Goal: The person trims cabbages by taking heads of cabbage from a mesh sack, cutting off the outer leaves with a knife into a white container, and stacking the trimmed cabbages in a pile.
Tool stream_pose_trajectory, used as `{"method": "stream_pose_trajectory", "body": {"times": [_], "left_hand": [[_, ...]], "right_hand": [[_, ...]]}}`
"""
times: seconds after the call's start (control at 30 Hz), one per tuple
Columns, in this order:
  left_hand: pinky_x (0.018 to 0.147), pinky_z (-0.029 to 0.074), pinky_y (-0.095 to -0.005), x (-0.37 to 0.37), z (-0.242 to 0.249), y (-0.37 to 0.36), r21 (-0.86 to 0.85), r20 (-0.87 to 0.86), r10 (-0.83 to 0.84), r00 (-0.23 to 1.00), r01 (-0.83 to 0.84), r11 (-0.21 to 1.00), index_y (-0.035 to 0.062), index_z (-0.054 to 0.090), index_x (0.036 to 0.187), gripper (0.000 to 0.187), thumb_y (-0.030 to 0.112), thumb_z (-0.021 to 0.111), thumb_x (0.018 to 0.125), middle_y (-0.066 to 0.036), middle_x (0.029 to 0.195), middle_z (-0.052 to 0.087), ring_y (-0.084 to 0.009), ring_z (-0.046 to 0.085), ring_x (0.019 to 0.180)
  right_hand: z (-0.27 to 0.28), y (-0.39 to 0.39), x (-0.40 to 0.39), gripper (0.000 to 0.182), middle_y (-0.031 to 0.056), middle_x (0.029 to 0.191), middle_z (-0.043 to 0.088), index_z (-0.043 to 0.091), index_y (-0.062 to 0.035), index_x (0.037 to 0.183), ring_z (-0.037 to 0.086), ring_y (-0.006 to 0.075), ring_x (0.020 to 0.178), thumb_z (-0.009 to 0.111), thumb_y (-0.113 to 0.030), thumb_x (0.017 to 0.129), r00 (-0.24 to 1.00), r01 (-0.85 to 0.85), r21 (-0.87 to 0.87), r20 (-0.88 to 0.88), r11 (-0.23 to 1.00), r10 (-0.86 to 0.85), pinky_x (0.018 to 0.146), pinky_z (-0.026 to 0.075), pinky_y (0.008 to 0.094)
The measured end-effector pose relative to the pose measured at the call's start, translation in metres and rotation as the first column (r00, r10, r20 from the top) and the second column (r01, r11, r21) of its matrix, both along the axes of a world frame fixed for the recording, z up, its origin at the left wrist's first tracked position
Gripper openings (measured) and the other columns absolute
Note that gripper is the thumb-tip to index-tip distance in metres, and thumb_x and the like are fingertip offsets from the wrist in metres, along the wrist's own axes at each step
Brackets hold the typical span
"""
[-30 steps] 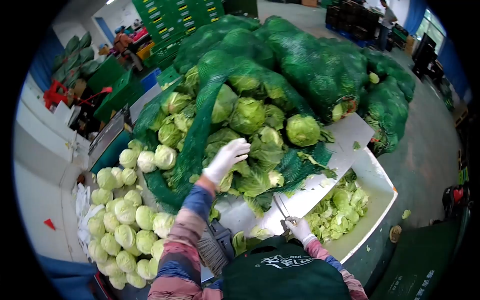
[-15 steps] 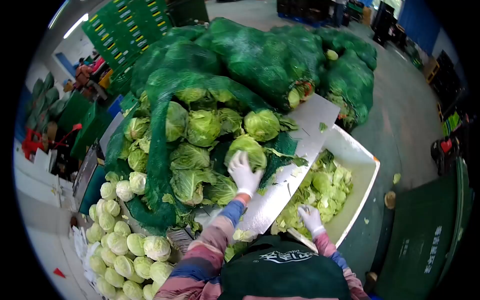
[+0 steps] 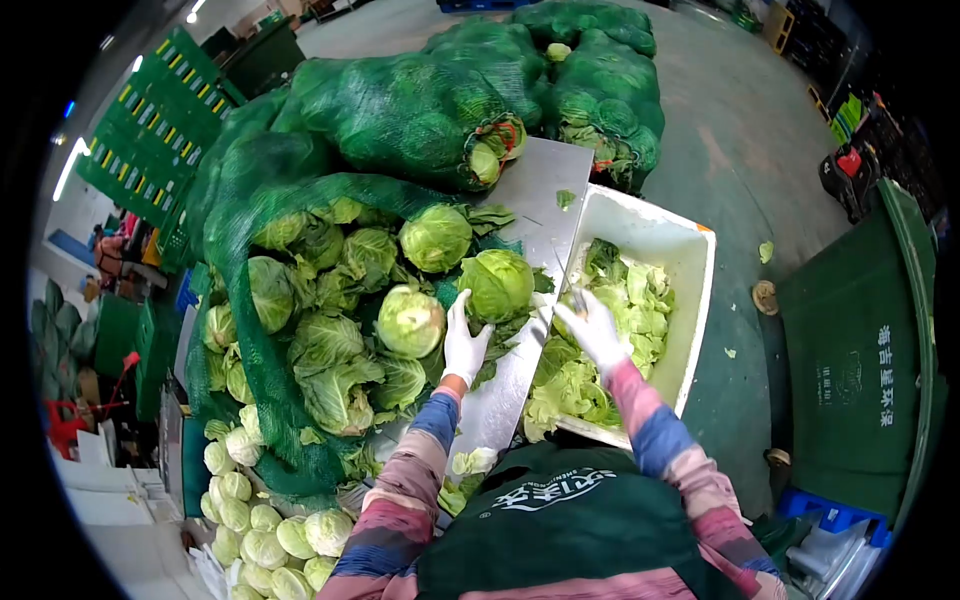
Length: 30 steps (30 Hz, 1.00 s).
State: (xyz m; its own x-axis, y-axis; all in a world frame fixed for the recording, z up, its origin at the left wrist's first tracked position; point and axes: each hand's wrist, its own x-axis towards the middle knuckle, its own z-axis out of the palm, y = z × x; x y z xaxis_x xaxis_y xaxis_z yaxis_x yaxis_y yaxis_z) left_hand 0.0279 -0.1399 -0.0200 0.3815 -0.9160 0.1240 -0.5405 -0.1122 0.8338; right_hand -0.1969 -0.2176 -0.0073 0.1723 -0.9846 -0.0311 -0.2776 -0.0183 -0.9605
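My left hand (image 3: pixel 465 342), in a white glove, cups a green cabbage (image 3: pixel 498 284) from its lower left, fingers along the side and thumb beneath. The cabbage sits at the edge of the metal board (image 3: pixel 500 385). Over the board's right edge is my right hand (image 3: pixel 596 330), also gloved, with its fingers drawn together and pointing at the cabbage. Whatever those fingers hold, if anything, I cannot make out. Left of my left hand lies another cabbage (image 3: pixel 411 321), its pale end showing. One more cabbage (image 3: pixel 436 238) rests behind, by the open green net bag (image 3: pixel 240 330).
A white foam box (image 3: pixel 690 300) at the right holds loose cabbage leaves (image 3: pixel 640 310). Full net bags (image 3: pixel 400 110) lie at the back. Trimmed pale cabbages (image 3: pixel 265 550) are piled front left. A large green bin (image 3: pixel 850 340) stands at the far right.
The view has swung right. My right hand has risen from the leaf box towards the cabbage. My left hand has moved from the cabbage's top to its lower side; a pale-ended cabbage now shows on the left.
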Motion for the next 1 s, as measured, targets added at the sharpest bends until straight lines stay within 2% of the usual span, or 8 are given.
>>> {"method": "stream_pose_trajectory", "body": {"times": [0.1, 0.2, 0.33, 0.4, 0.47, 0.6, 0.93, 1.0], "left_hand": [[0.108, 0.035, -0.0381, -0.011, 0.008, 0.010, 0.003, 0.166, -0.130, 0.978, 0.131, 0.991, 0.0144, 0.040, 0.138, 0.068, 0.006, 0.069, 0.077, -0.018, 0.141, 0.038, -0.0357, 0.039, 0.131], [0.107, 0.036, -0.0390, -0.032, 0.024, 0.022, 0.027, 0.141, -0.231, 0.963, 0.229, 0.973, 0.0128, 0.045, 0.132, 0.061, 0.013, 0.071, 0.077, -0.019, 0.142, 0.037, -0.0359, 0.040, 0.130], [0.094, 0.044, -0.0334, -0.044, 0.034, 0.010, 0.215, -0.459, 0.292, 0.839, -0.214, 0.953, -0.0031, 0.043, 0.127, 0.067, 0.032, 0.076, 0.080, -0.021, 0.129, 0.049, -0.0245, 0.054, 0.110], [0.098, 0.042, -0.0342, -0.044, 0.017, 0.002, 0.313, -0.558, 0.285, 0.779, -0.121, 0.942, -0.0083, 0.039, 0.129, 0.089, 0.045, 0.081, 0.072, -0.023, 0.128, 0.047, -0.0281, 0.049, 0.116], [0.102, 0.039, -0.0363, -0.054, 0.009, 0.008, 0.259, 0.017, 0.218, 0.976, -0.215, 0.942, -0.0066, 0.040, 0.131, 0.091, 0.042, 0.084, 0.068, -0.022, 0.126, 0.048, -0.0283, 0.048, 0.118], [0.107, 0.034, -0.0394, -0.055, 0.041, 0.012, 0.151, 0.091, -0.036, 0.995, 0.022, 0.988, -0.0018, 0.034, 0.138, 0.108, 0.042, 0.089, 0.057, -0.023, 0.134, 0.034, -0.0353, 0.039, 0.124], [0.108, 0.032, -0.0419, -0.060, 0.029, 0.015, 0.221, 0.142, 0.063, 0.988, -0.094, 0.971, -0.0058, 0.033, 0.137, 0.109, 0.045, 0.088, 0.057, -0.025, 0.135, 0.035, -0.0381, 0.035, 0.128], [0.107, 0.032, -0.0426, -0.063, 0.023, 0.017, 0.145, 0.108, 0.040, 0.993, -0.055, 0.988, -0.0065, 0.030, 0.137, 0.111, 0.045, 0.088, 0.057, -0.026, 0.132, 0.037, -0.0381, 0.037, 0.125]], "right_hand": [[0.016, -0.046, 0.026, 0.067, 0.0215, 0.119, 0.063, 0.050, 0.0015, 0.133, 0.063, 0.0271, 0.106, 0.068, -0.041, 0.084, 0.994, -0.056, 0.172, 0.102, 0.983, 0.038, 0.091, 0.048, 0.0334], [0.004, -0.058, 0.046, 0.060, 0.0229, 0.118, 0.061, 0.056, -0.0005, 0.126, 0.060, 0.0346, 0.109, 0.063, -0.044, 0.086, 0.946, -0.186, 0.070, -0.255, 0.980, 0.198, 0.092, 0.046, 0.0365], [0.016, 0.007, 0.037, 0.038, 0.0187, 0.098, 0.058, 0.062, 0.0009, 0.102, 0.059, 0.0359, 0.093, 0.065, -0.034, 0.086, 0.974, -0.125, -0.112, -0.204, 0.986, 0.100, 0.086, 0.046, 0.0384], [-0.002, 0.040, 0.031, 0.030, 0.0131, 0.090, 0.057, 0.060, 0.0001, 0.095, 0.061, 0.0273, 0.078, 0.069, -0.027, 0.085, 0.997, -0.073, -0.026, -0.004, 0.997, 0.073, 0.074, 0.050, 0.0368], [0.029, 0.058, 0.010, 0.026, 0.0070, 0.088, 0.057, 0.059, -0.0020, 0.097, 0.060, 0.0169, 0.064, 0.070, -0.022, 0.085, 0.938, -0.240, 0.434, 0.333, 0.868, 0.094, 0.061, 0.050, 0.0308], [-0.006, 0.052, -0.022, 0.021, 0.0112, 0.085, 0.059, 0.054, -0.0018, 0.098, 0.062, 0.0244, 0.076, 0.066, -0.011, 0.083, 0.986, -0.136, -0.074, -0.109, 0.988, 0.128, 0.071, 0.049, 0.0346], [-0.019, 0.040, -0.024, 0.045, 0.0168, 0.077, 0.065, 0.054, -0.0050, 0.127, 0.064, 0.0296, 0.067, 0.056, -0.031, 0.090, 0.891, -0.445, 0.167, -0.014, 0.880, 0.453, 0.069, 0.051, 0.0386], [-0.012, 0.032, -0.035, 0.034, 0.0188, 0.079, 0.067, 0.058, -0.0054, 0.113, 0.066, 0.0354, 0.073, 0.056, -0.031, 0.090, 0.835, -0.358, 0.028, -0.437, 0.933, 0.334, 0.069, 0.051, 0.0420]]}}
